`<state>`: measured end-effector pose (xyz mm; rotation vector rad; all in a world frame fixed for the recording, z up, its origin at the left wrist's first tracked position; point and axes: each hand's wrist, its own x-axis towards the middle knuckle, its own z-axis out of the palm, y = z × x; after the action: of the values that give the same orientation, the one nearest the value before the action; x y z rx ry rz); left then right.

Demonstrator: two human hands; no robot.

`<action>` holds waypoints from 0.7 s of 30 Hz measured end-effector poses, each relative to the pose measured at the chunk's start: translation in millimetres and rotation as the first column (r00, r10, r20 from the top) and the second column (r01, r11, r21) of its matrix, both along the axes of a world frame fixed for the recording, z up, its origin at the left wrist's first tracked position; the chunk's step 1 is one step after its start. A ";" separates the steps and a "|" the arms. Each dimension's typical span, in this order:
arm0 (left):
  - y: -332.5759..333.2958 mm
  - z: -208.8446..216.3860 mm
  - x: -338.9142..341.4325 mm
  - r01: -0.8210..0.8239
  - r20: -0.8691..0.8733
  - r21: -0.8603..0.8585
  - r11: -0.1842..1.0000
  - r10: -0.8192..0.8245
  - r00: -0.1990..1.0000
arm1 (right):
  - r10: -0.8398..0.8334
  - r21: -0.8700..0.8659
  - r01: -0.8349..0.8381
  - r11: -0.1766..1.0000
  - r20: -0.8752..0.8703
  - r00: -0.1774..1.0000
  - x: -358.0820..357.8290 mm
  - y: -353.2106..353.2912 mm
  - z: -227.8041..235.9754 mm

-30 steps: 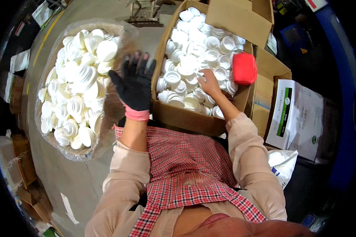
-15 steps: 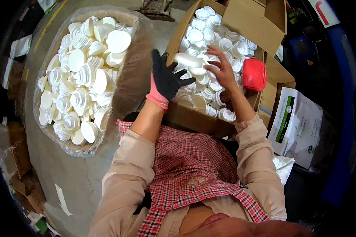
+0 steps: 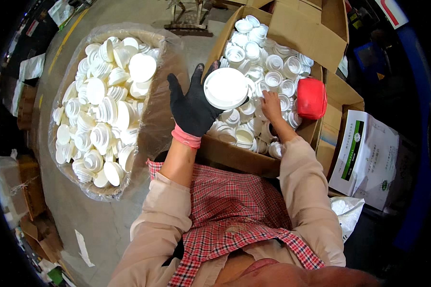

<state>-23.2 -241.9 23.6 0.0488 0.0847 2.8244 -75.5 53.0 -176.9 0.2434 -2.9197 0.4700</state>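
"Where does the large white lid (image 3: 226, 87) sit?"

"Against the outer fingers of the black-gloved left hand (image 3: 194, 112), above the left edge of the open carton (image 3: 244, 159). Its broad face is turned up toward the wearer."

"Does its long axis matter?"

"It's round, so there isn't one to speak of. What counts is the side: the lid is touching the left hand, on that hand's right, toward the carton. The right hand (image 3: 271, 106) is the farther one, a little apart from the lid."

"How open are they?"

"On the left, thumb and first fingers are spread wide, palm up. The lid hides the others, so I can't tell whether they grip its rim or just carry it. The right is bare, fingers bent down among the white caps (image 3: 274, 79) inside the carton; whether they've closed around one, I can't tell."

"And what flanks them?"

"The red bundle (image 3: 312, 98) is at the carton's right edge, beyond the right hand. The plastic-lined box (image 3: 154, 105), heaped with cream lids (image 3: 100, 136), stands to the left hand's left, its right edge the closer one."
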 end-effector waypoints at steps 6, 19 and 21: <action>27.1 -37.8 -3.4 -0.211 -0.255 -0.619 0.756 0.061 0.965 | 0.273 -0.623 -0.246 0.743 -0.054 0.961 56.6 8.7 184.3; 110.7 -14.4 54.9 -0.574 -0.690 -0.711 0.406 -0.245 0.681 | -0.073 -0.679 -0.117 0.725 -0.245 0.967 131.7 -21.9 224.7; 119.9 -14.6 57.1 -0.521 -0.673 -0.713 0.468 -0.250 0.696 | -0.057 -0.628 -0.139 0.766 -0.280 0.958 134.4 -17.1 217.7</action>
<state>33.9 -122.0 9.0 0.9407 1.8032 2.3130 58.9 35.9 40.8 0.2465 -2.2984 1.2873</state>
